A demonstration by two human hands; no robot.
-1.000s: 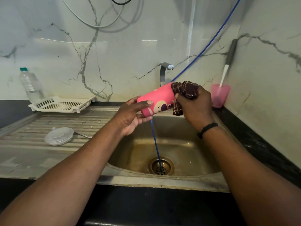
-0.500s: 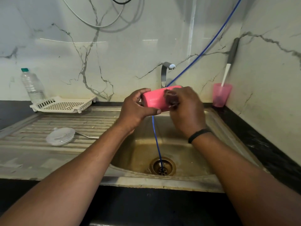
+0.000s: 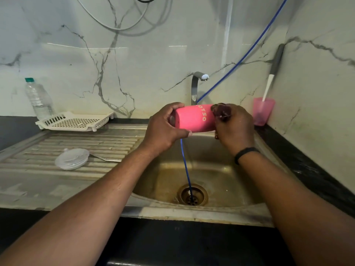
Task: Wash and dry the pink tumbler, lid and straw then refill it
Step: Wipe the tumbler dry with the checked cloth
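Pink tumbler (image 3: 194, 118): held on its side above the sink basin (image 3: 221, 169), base end toward the left, mouth end toward the right, pale lettering visible on its wall. Left hand (image 3: 163, 129): grips the base end, fingers curled over the top and thumb underneath. Right hand (image 3: 235, 127): clenched round a dark patterned cloth (image 3: 221, 112), which sits bunched at the tumbler's mouth end; how far the cloth goes inside cannot be told. Black band (image 3: 245, 153): on the right wrist. Clear lid (image 3: 72, 158): lies on the ribbed steel drainboard (image 3: 86, 143) left of the basin, well apart from the tumbler. Thin metal piece (image 3: 104, 158): lies just beside the lid on its right; whether it is the straw cannot be told. White slotted tray (image 3: 76, 120): at the back of the drainboard, by the wall. Clear plastic bottle (image 3: 38, 98) with green cap: upright behind the tray's left end. Chrome tap (image 3: 196, 85): rises behind the tumbler. Blue hose (image 3: 245, 54): runs down from the upper right, passes behind the tumbler and ends in the drain (image 3: 192, 194). Translucent pink cup (image 3: 262, 111): upright on the dark tabletop (image 3: 307, 169) in the right corner, holding a long-handled brush (image 3: 273, 73) that leans against the marble wall.
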